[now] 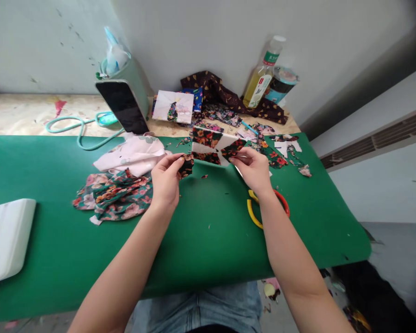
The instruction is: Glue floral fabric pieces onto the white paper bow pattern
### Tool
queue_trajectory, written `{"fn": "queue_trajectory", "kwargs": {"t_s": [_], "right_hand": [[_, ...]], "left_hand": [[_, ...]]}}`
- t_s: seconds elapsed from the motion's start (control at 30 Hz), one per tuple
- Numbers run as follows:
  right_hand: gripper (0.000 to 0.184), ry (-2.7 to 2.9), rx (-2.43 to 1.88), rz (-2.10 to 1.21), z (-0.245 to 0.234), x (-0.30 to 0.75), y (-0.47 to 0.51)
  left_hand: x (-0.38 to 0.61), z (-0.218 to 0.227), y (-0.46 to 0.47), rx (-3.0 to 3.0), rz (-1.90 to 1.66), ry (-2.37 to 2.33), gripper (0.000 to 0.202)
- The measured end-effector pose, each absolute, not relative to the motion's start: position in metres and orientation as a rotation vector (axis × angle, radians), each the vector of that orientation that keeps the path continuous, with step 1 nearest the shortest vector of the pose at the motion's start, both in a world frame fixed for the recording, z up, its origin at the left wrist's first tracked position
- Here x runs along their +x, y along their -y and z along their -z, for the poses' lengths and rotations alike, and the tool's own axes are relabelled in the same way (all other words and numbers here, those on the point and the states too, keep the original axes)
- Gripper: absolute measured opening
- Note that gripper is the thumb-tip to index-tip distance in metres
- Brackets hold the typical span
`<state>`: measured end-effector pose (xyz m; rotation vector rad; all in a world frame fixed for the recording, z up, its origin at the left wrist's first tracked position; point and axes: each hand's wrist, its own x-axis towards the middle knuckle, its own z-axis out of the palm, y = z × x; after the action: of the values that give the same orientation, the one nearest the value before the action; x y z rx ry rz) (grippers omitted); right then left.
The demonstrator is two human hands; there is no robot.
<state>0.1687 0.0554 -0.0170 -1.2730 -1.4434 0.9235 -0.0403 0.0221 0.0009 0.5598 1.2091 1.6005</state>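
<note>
two pinch grips show in the head view. the left hand (166,180) pinches a dark floral scrap (186,167) between thumb and fingers, just beside the panel's left edge. the right hand (253,167) pinches the lower right of the white panel (213,149), patched with floral cloth and tilted above the green bench (208,249). scissors (250,212) lie partly hidden by the right arm (287,259).
</note>
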Motion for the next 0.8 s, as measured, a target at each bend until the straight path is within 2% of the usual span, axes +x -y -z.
{"fn": "queue_trajectory", "kwargs": {"t_s": [0.3, 0.8], "right_hand": [[0.011, 1.659, -1.292, -0.817, 0.008, 0.177, -0.052], [0.012, 1.565, -1.256, -0.978, 0.011, 0.187, -0.055]], "left_hand": [[-0.042, -0.002, -0.022, 0.534, -1.645, -1.205, 0.02], [-0.043, -0.001, -0.023, 0.535, -1.665, -1.205, 0.019]]}}
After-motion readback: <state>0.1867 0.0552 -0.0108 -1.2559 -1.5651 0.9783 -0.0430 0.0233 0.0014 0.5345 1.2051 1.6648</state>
